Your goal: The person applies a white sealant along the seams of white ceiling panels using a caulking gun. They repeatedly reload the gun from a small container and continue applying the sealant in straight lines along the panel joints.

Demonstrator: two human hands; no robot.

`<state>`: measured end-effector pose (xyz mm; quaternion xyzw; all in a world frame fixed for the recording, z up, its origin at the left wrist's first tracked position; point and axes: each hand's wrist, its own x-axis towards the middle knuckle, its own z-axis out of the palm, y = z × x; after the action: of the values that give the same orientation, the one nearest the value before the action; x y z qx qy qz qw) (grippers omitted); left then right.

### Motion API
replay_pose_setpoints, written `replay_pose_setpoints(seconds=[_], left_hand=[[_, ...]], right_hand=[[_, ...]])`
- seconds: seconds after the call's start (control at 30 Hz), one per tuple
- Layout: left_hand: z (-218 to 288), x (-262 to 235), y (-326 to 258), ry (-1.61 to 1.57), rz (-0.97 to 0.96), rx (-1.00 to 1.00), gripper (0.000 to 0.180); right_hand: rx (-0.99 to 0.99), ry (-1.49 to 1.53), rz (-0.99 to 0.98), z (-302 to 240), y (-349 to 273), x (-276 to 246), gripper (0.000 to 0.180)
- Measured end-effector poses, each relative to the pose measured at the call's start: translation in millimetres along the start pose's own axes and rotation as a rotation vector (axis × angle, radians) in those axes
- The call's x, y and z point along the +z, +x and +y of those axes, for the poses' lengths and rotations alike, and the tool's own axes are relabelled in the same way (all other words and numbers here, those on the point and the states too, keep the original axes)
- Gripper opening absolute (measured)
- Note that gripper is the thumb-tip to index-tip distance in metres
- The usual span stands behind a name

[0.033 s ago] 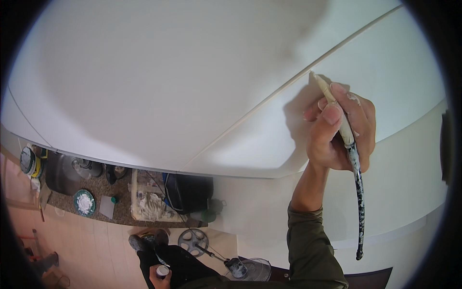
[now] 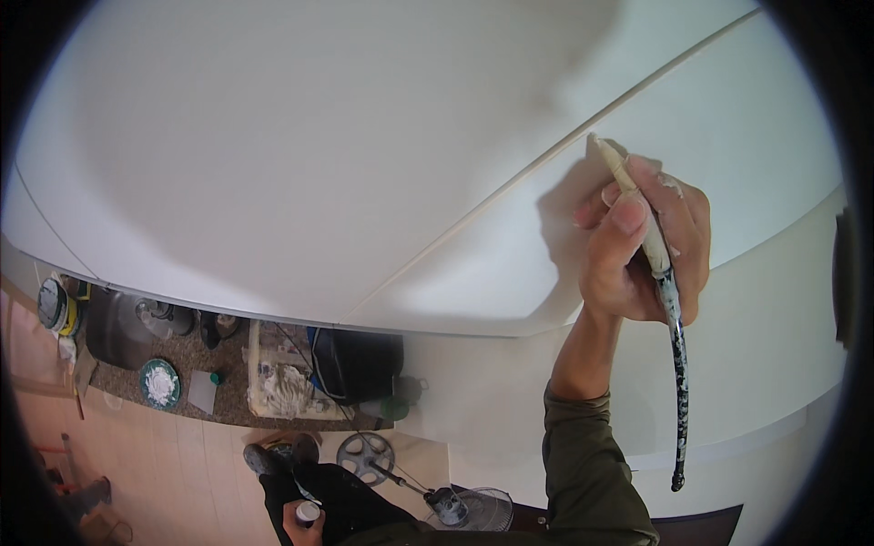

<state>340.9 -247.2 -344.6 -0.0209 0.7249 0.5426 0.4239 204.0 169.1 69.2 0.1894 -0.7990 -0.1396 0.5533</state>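
Note:
In my right hand is a slim paintbrush with a long, paint-spotted black handle, held in a pen-like grip. Its pale tip lies right beside a thin raised line that runs diagonally over a smooth white surface. White smears mark the fingers of that hand. Low in the picture, my left hand is closed around a small round container with a white top. Whether that top is a lid or white contents, I cannot tell.
Below the white surface a stone counter holds a steel sink, a green-rimmed dish of white paste, a messy tray and a black appliance. A standing fan is on the floor near my legs.

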Motion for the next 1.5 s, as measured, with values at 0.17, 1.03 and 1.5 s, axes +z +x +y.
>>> replay_pose_setpoints(seconds=[0.17, 1.03, 1.5], left_hand=[[9.9, 1.4, 1.7, -0.033, 0.01, 0.025, 0.067], [12.4, -0.1, 1.9, -0.032, 0.004, -0.064, 0.073], [7.7, -0.1, 2.6, -0.036, 0.023, -0.021, 0.063]], right_hand=[[0.033, -0.01, 0.02, -1.7, 2.5, 0.9, 0.024], [0.007, -0.026, 0.031, -3.2, 6.3, 1.1, 0.022], [0.008, -0.018, -0.019, -2.5, 5.6, -3.0, 0.022]])
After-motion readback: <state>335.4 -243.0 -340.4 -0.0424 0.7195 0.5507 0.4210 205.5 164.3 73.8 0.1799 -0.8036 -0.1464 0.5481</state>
